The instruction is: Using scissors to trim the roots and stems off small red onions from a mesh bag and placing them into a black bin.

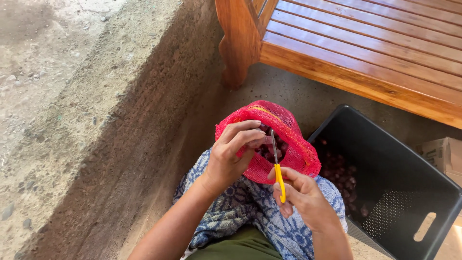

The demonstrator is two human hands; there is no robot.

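Left hand (231, 154) is pinching the soft, floppy red mesh sack (288, 139) by its rim; right hand (301, 195) is gripping small yellow-handled scissors (277, 166).

floor: dusty concrete (72, 96), sunlit left | step: shaded ledge (159, 110) | furniture: slatted wooden bench (365, 43), perhaps varnished
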